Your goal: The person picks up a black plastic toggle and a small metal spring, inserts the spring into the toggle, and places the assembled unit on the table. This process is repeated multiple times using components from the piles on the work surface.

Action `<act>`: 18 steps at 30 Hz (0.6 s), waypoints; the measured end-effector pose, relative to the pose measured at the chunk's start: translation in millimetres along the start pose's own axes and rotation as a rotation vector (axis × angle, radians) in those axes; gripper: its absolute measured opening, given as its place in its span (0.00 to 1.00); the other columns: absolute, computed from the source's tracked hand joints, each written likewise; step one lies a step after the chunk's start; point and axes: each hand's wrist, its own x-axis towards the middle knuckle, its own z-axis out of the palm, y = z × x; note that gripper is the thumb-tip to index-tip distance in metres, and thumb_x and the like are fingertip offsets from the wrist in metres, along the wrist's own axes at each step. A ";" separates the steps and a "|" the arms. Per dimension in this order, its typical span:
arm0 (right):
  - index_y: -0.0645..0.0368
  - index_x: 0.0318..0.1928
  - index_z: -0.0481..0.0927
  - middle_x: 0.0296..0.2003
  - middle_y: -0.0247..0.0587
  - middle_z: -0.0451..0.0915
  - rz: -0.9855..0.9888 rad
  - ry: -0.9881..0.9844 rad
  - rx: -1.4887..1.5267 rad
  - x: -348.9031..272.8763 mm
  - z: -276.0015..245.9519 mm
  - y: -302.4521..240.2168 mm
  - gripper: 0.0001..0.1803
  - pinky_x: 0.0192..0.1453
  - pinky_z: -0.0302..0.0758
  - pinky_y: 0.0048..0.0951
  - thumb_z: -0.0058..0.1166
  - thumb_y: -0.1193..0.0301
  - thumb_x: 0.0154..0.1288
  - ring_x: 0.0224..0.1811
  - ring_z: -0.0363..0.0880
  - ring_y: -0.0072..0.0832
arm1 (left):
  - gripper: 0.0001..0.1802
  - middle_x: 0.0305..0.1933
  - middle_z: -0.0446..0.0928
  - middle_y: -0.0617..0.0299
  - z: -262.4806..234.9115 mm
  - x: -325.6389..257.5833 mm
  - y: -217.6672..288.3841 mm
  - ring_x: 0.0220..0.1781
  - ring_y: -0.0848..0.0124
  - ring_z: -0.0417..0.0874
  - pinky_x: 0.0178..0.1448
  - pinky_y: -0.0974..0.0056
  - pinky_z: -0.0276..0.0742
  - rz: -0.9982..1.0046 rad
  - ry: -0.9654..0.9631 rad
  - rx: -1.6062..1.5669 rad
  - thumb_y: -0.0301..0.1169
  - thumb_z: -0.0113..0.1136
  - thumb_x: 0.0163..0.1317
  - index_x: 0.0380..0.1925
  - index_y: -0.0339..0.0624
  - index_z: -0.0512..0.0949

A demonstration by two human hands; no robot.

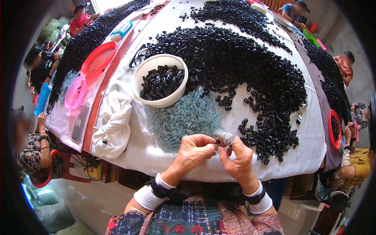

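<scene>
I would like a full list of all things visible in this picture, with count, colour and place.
white bowl: one, white, holds black parts, table centre-left
black parts: a large pile, black, across the table
clear parts: one pile, bluish clear, below the bowl
white cloth: one, white, table's left edge
eyeglasses: one, black, above the bowl
red basket: one, red, neighbouring table
pink basket: one, pink, below it
left hand: pinching a small part
right hand: thumb in grey cover, meeting the left
</scene>
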 end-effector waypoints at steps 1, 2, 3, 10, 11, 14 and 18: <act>0.66 0.39 0.77 0.30 0.48 0.76 -0.063 0.024 -0.018 3.1 -1.7 -4.3 0.14 0.35 0.74 0.37 0.61 0.80 0.49 0.31 0.76 0.40 | 0.07 0.30 0.82 0.61 -0.5 1.4 -0.2 0.31 0.79 0.80 0.37 0.74 0.77 0.002 -0.001 -0.001 0.25 0.62 0.58 0.34 0.32 0.81; 0.66 0.41 0.77 0.32 0.50 0.76 -0.127 0.047 -0.037 6.0 -2.2 -6.8 0.16 0.36 0.74 0.38 0.62 0.78 0.48 0.33 0.77 0.41 | 0.06 0.30 0.81 0.61 -1.2 3.1 -0.8 0.31 0.78 0.80 0.37 0.74 0.77 -0.011 0.003 -0.026 0.25 0.62 0.58 0.33 0.32 0.81; 0.66 0.41 0.77 0.32 0.50 0.76 -0.128 0.050 -0.038 6.7 -1.0 -6.3 0.16 0.36 0.74 0.38 0.62 0.78 0.48 0.33 0.77 0.41 | 0.06 0.30 0.81 0.62 -1.1 3.6 -1.0 0.31 0.78 0.80 0.37 0.74 0.77 -0.026 0.006 -0.048 0.25 0.61 0.58 0.32 0.33 0.81; 0.67 0.31 0.72 0.32 0.54 0.73 -0.343 0.041 -0.268 2.1 13.1 2.3 0.15 0.36 0.74 0.41 0.64 0.73 0.47 0.34 0.74 0.49 | 0.05 0.30 0.81 0.65 -2.5 0.3 3.9 0.32 0.81 0.78 0.37 0.75 0.75 -0.001 -0.015 -0.009 0.26 0.62 0.55 0.29 0.34 0.81; 0.67 0.31 0.72 0.31 0.54 0.73 -0.342 0.041 -0.282 0.4 14.2 3.7 0.14 0.36 0.73 0.41 0.64 0.74 0.47 0.33 0.74 0.49 | 0.05 0.29 0.80 0.66 -3.8 -0.8 4.0 0.31 0.82 0.77 0.37 0.76 0.74 0.003 -0.019 0.009 0.26 0.62 0.55 0.29 0.35 0.81; 0.66 0.28 0.71 0.29 0.53 0.72 -0.347 0.048 -0.297 3.9 13.3 1.2 0.13 0.33 0.73 0.40 0.63 0.75 0.47 0.31 0.73 0.47 | 0.05 0.28 0.79 0.70 -3.4 0.8 7.9 0.31 0.83 0.75 0.36 0.76 0.72 0.007 -0.030 0.030 0.27 0.62 0.55 0.28 0.36 0.81; 0.65 0.27 0.70 0.28 0.50 0.72 -0.341 0.012 -0.349 5.0 7.5 -4.7 0.14 0.33 0.73 0.39 0.63 0.73 0.47 0.31 0.73 0.46 | 0.06 0.28 0.79 0.69 -4.2 0.4 6.8 0.31 0.83 0.75 0.36 0.76 0.71 -0.014 -0.024 0.096 0.28 0.62 0.55 0.29 0.36 0.81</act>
